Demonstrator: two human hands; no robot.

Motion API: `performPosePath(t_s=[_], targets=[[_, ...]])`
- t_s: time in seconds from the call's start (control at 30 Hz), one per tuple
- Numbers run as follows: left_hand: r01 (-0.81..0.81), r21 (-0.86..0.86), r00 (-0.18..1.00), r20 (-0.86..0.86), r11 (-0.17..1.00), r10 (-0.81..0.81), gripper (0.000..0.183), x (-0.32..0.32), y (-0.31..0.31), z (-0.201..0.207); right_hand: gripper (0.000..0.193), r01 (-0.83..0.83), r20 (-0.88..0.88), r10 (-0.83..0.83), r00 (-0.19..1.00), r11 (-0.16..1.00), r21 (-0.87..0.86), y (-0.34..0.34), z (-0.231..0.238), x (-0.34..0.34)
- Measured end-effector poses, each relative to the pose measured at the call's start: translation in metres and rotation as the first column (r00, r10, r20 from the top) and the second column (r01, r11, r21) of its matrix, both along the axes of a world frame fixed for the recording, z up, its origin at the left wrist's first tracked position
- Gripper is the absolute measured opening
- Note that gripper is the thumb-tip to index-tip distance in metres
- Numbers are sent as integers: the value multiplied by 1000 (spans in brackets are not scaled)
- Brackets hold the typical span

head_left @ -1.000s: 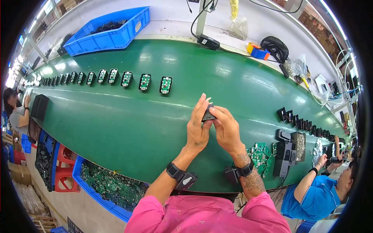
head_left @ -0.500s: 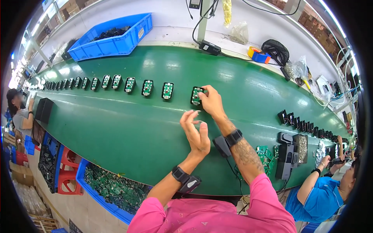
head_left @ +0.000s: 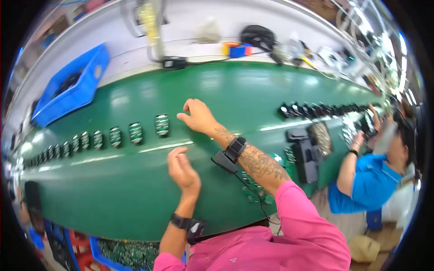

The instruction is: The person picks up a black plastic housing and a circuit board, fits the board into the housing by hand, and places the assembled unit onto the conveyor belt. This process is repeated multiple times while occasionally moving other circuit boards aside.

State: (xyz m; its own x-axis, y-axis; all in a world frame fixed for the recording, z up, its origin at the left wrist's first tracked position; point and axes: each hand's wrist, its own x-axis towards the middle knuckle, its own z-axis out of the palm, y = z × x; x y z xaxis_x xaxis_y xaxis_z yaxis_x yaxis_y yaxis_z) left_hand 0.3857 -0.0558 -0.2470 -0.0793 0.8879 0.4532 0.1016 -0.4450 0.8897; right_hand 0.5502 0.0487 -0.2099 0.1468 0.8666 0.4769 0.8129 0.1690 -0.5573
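Observation:
My right hand (head_left: 199, 118) is over the green table (head_left: 117, 198), thumb and index finger apart, with nothing visible between them. To its left stands the nearest black case holding a green circuit board (head_left: 162, 124), which it does not touch. Several like cases run in a row to the far left, among them one case (head_left: 135, 133) and another case (head_left: 115, 136). My left hand (head_left: 183, 172) hangs nearer to me, below the row, its fingers loosely bent and holding nothing I can see. Both wrists wear black strapped devices; a cable hangs from the right one.
Loose circuit boards (head_left: 255, 187) lie by my right forearm, beside a dark grey device (head_left: 304, 156). Black cases (head_left: 312, 109) line up at the right, near a co-worker in a blue shirt (head_left: 368, 183). A blue crate (head_left: 68, 97) stands back left; a blue bin (head_left: 97, 253) of boards sits below.
My right hand has come off the last case, which now stands uncovered. The whole view has swung toward the right and blurred slightly. My left hand stays low, apart from the cases.

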Motion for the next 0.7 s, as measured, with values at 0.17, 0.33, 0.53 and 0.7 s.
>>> performPosePath(t_s=[0.17,0.33,0.53,0.7], targets=[[360,-5,923,145,933,-355,26,17,-8,7,49,451,571,-331,751,889,-77,-82,46,181],[355,27,911,217,935,-352,11,32,-17,7,50,742,765,-253,593,540,-397,-155,49,253],[536,-97,833,-99,839,-544,49,39,-48,19,49,354,547,-135,826,880,-316,-163,52,182],[563,49,810,-233,825,-539,70,48,-59,26,71,-167,-165,94,982,844,-511,-207,80,32]])
